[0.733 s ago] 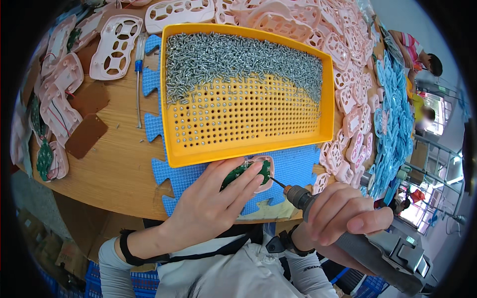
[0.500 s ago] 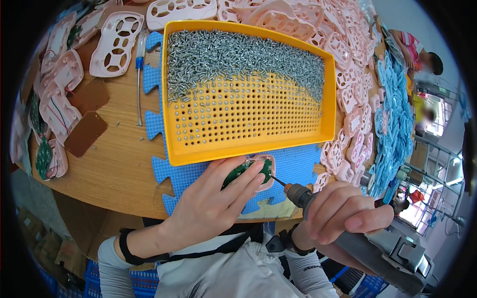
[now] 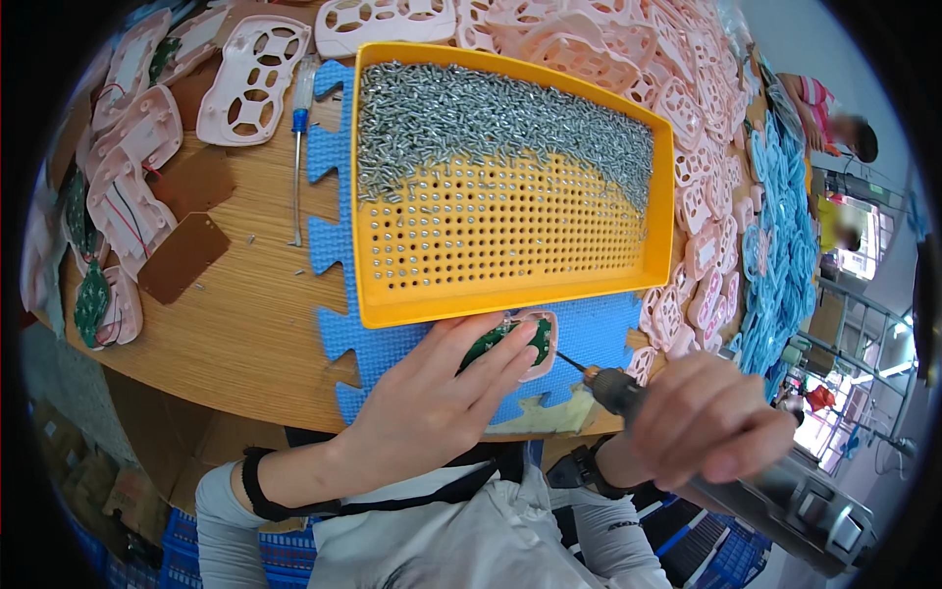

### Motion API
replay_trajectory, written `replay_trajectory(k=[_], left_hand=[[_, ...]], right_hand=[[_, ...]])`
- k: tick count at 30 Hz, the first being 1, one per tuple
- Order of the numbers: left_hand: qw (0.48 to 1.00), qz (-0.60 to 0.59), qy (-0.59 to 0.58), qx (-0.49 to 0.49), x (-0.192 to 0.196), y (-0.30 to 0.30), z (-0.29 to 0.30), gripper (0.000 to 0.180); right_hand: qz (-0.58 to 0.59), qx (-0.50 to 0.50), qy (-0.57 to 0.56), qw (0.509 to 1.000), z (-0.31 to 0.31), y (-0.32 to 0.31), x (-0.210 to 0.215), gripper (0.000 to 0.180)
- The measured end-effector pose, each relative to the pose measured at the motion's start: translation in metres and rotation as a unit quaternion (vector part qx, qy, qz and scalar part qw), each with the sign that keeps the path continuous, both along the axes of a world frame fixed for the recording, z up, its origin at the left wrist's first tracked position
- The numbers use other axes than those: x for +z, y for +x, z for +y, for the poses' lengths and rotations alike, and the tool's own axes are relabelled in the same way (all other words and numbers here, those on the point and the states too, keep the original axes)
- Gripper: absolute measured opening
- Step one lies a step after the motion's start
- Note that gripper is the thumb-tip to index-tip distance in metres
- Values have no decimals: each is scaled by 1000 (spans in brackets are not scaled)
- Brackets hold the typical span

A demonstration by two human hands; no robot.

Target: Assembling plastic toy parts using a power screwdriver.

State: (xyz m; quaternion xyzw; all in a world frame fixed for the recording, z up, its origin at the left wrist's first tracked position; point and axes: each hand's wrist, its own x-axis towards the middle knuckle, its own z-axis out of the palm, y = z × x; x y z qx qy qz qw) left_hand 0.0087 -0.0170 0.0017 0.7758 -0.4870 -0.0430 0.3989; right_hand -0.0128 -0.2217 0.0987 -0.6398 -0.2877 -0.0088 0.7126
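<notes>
My left hand (image 3: 437,383) lies over a small pink plastic shell (image 3: 548,326) with a green circuit board (image 3: 481,348) in it, fingers closed round it and hiding much of both. The shell rests on a blue foam mat (image 3: 589,319). In my right hand (image 3: 706,422) is a grey electric screwdriver (image 3: 616,391), slanting down to the right. Its thin bit (image 3: 571,362) points at the shell's right edge; whether it touches cannot be made out. Just beyond my left hand stands a yellow tray (image 3: 510,302) with many small silver screws (image 3: 491,118), some upright in its holes.
Pink plastic covers (image 3: 589,44) pile up behind and right of the tray, with blue parts (image 3: 775,255) farther right. On the left lie a blue-and-clear screwdriver (image 3: 299,128), brown boards (image 3: 183,257) and wired pink shells (image 3: 128,216). Another person (image 3: 819,113) is at the far right.
The screwdriver bit has drawn back slightly from the board to the shell's right edge, along with my right hand. My left hand keeps its hold; the whole view has shifted a little.
</notes>
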Motion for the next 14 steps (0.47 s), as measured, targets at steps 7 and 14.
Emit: replay_trajectory(k=[7,14], left_hand=[[1000,0,-21,15,-5,-3,1,39],[999,2,16,-51,-3,0,8,42]], right_hand=[[-54,-164,-4,985,34,42,8,35],[-49,3,-73,996,31,89,-12,72]])
